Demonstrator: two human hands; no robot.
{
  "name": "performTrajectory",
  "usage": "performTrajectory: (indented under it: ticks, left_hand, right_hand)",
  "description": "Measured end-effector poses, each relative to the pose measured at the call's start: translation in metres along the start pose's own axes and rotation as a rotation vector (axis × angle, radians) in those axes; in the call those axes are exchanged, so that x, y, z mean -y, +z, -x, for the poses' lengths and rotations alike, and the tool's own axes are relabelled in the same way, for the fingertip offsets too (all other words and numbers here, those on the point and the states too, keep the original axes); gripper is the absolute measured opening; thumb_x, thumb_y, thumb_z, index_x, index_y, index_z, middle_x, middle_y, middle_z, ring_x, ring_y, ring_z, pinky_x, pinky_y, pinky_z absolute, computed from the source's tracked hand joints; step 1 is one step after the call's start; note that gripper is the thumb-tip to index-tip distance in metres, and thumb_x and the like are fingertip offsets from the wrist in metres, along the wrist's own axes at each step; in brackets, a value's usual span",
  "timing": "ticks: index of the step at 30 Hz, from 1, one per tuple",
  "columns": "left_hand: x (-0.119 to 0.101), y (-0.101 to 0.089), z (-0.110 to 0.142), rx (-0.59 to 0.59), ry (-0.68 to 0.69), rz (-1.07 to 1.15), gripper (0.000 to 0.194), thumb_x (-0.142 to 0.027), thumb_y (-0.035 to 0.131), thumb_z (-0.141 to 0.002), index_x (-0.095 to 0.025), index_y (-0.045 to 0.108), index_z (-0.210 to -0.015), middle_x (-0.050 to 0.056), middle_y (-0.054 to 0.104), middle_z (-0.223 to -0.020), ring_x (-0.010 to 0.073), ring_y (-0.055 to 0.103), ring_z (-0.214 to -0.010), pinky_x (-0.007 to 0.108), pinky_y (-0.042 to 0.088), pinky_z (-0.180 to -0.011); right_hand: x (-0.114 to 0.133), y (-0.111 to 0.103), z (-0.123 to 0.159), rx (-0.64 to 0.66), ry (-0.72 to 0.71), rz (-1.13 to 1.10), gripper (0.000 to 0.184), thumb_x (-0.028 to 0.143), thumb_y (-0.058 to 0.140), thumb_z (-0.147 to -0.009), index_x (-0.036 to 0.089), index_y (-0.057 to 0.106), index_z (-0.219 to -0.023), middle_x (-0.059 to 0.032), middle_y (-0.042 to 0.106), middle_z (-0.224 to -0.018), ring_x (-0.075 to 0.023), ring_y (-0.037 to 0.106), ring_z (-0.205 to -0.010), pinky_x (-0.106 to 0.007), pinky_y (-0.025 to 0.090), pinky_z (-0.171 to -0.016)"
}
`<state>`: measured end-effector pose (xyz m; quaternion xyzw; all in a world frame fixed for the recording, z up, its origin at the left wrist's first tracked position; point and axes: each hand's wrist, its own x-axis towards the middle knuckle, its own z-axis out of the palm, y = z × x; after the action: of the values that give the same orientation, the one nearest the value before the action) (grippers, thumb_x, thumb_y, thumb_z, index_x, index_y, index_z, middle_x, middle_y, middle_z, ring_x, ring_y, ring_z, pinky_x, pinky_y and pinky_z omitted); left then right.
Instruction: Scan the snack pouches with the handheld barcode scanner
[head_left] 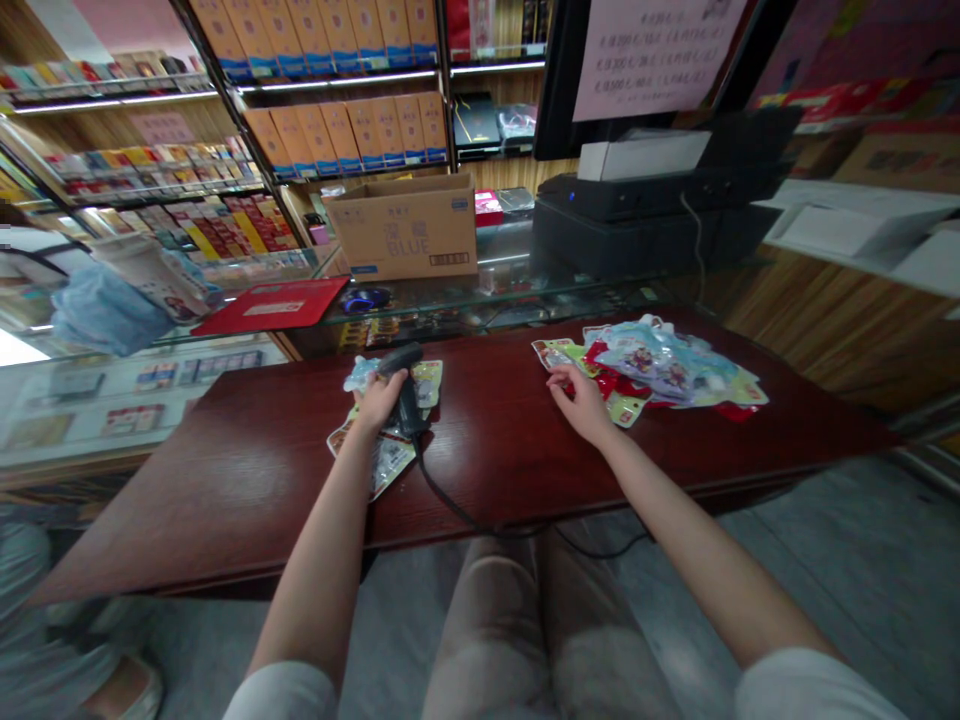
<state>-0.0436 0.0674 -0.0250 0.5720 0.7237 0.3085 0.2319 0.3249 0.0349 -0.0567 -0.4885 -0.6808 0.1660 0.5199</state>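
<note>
My left hand (379, 400) is wrapped round the handle of a dark handheld barcode scanner (407, 405), its cord running down to the table's front edge. Beneath that hand lie a few snack-like plastic packets (391, 462), partly hidden by hand and scanner. On the right, my right hand (581, 405) is at the left edge of a heap of colourful plastic packets (652, 362), in pale blue, red and green. Its fingers are loosely bent and apart, with nothing visible between them. Whether the fingertips touch a packet I cannot tell.
Both piles lie on a dark red wooden table (262, 470). Behind it stand a glass counter, a cardboard box (409, 235), a red mat (274, 305) and a black checkout machine (615, 225). The scanner cord (450, 510) crosses the front edge. Another person's leg shows at lower left.
</note>
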Motion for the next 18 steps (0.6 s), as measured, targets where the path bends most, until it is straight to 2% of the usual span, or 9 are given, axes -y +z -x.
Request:
performTrajectory:
  ticks: [3, 7, 12, 15, 18]
  left_hand:
    - [-0.018, 0.016, 0.007, 0.011, 0.040, 0.019, 0.045, -0.058, 0.048, -0.085, -0.024, 0.072, -0.104, 0.016, 0.061, -0.136, 0.0443, 0.033, -0.145, 0.064, 0.008, -0.118]
    - [-0.041, 0.040, 0.021, 0.054, 0.057, 0.088, 0.040, -0.056, 0.053, -0.082, -0.025, 0.071, -0.100, 0.015, 0.063, -0.135, 0.0418, 0.025, -0.149, 0.066, 0.013, -0.116]
    - [-0.070, 0.054, 0.042, 0.084, 0.069, 0.259, 0.038, -0.053, 0.053, -0.086, -0.025, 0.068, -0.106, 0.012, 0.064, -0.132, 0.0382, 0.032, -0.146, 0.059, 0.004, -0.120]
    - [-0.082, 0.047, 0.050, 0.037, 0.137, 0.365, 0.032, -0.048, 0.054, -0.086, -0.024, 0.068, -0.101, 0.010, 0.069, -0.118, 0.0364, 0.040, -0.141, 0.056, 0.006, -0.121]
    - [-0.087, 0.033, 0.051, 0.042, 0.221, 0.471, 0.036, -0.053, 0.058, -0.081, -0.021, 0.070, -0.091, 0.008, 0.072, -0.095, 0.0354, 0.050, -0.131, 0.049, 0.023, -0.119]
  right_hand:
    - [0.003, 0.005, 0.001, 0.014, 0.026, -0.056, 0.019, 0.032, 0.058, -0.083, 0.024, 0.062, -0.100, -0.0045, 0.071, -0.084, -0.0236, 0.067, -0.082, -0.043, 0.051, -0.086]
    - [0.005, 0.016, 0.003, 0.096, 0.076, -0.097, 0.016, 0.032, 0.058, -0.083, 0.025, 0.063, -0.096, -0.0037, 0.071, -0.086, -0.0218, 0.065, -0.079, -0.040, 0.052, -0.081]
    - [0.003, 0.034, -0.004, 0.200, 0.205, 0.033, 0.019, 0.034, 0.066, -0.079, 0.025, 0.063, -0.096, -0.0029, 0.072, -0.083, -0.0202, 0.064, -0.069, -0.039, 0.051, -0.076]
    - [0.012, 0.048, -0.017, 0.235, 0.331, 0.126, 0.040, 0.045, 0.076, -0.074, 0.024, 0.063, -0.105, -0.0076, 0.075, -0.096, -0.0252, 0.070, -0.086, -0.041, 0.051, -0.085]
    - [0.030, 0.067, -0.034, 0.343, 0.443, 0.248, 0.073, 0.059, 0.079, -0.068, 0.019, 0.057, -0.125, -0.0151, 0.071, -0.120, -0.0317, 0.066, -0.113, -0.043, 0.048, -0.097]
